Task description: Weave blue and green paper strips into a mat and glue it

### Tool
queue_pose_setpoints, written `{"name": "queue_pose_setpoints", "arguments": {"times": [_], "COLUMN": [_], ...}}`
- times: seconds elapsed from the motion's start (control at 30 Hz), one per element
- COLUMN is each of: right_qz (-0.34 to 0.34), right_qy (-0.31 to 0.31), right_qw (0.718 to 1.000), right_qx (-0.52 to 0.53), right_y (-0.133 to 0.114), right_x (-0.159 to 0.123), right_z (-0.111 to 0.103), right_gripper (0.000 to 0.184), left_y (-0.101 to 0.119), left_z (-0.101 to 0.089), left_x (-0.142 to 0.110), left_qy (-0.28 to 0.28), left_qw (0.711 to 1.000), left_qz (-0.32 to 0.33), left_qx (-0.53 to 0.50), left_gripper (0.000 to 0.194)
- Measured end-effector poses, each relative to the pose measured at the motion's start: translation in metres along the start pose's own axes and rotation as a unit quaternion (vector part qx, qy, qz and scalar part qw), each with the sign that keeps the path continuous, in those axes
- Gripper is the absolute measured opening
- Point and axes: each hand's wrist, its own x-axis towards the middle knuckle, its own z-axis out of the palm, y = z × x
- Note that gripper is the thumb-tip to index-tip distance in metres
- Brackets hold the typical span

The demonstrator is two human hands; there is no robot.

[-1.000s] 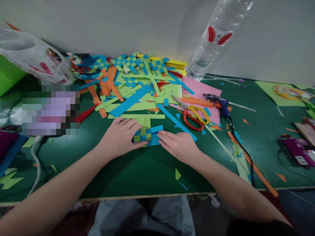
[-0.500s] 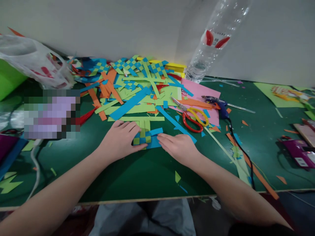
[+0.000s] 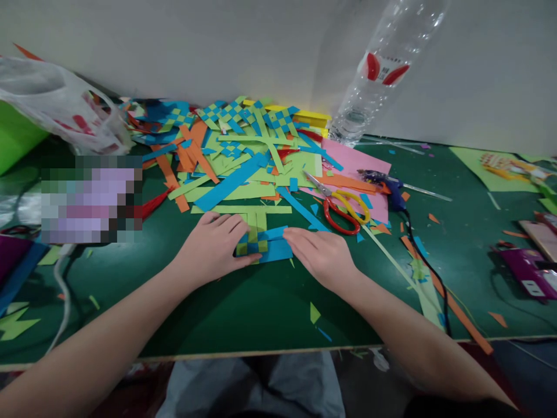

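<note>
A small woven piece of green and blue paper strips lies on the green table in front of me. My left hand is curled over its left side, thumb along the lower edge and fingers above, gripping it. Two blue strip ends stick out to the right. With fingertips pressed together, my right hand pinches the end of the upper blue paper strip. The lower, wider blue strip lies just below those fingers. Green strips extend upward from the weave.
Behind lies a heap of paper strips and woven pieces. Scissors and a blue glue gun with its cord are to the right. A clear plastic bottle leans on the wall. At left are a plastic bag and a blurred-out device.
My right hand has shifted slightly right and up, from the lower blue strip to the upper strip's end, uncovering more of the lower strip. My left hand keeps its place.
</note>
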Motion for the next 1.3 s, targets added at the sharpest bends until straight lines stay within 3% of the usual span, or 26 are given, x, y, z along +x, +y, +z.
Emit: {"name": "queue_pose_setpoints", "arguments": {"times": [0.17, 0.3, 0.53, 1.3], "right_qz": [0.056, 0.029, -0.009, 0.004], "right_qy": [-0.090, -0.134, -0.149, -0.163], "right_qw": [0.994, 0.989, 0.987, 0.983], "right_qx": [0.014, 0.056, 0.056, 0.080], "right_y": [0.0028, 0.0039, 0.0022, 0.0005], "right_x": [0.0043, 0.0066, 0.0054, 0.0078], "right_z": [0.0034, 0.0047, 0.0095, 0.0042], "right_gripper": [0.032, 0.036, 0.037, 0.034], "left_y": [0.0009, 0.0011, 0.0022, 0.0056], "left_z": [-0.0012, -0.0011, -0.0022, -0.0056], "left_x": [0.0005, 0.0007, 0.0007, 0.0004], "left_qy": [-0.009, -0.001, 0.000, 0.016], "left_qw": [1.000, 1.000, 1.000, 0.999], "left_qz": [-0.007, -0.005, 0.003, 0.009], "left_qx": [-0.005, -0.002, 0.017, 0.028], "left_gripper": [0.043, 0.044, 0.045, 0.043]}}
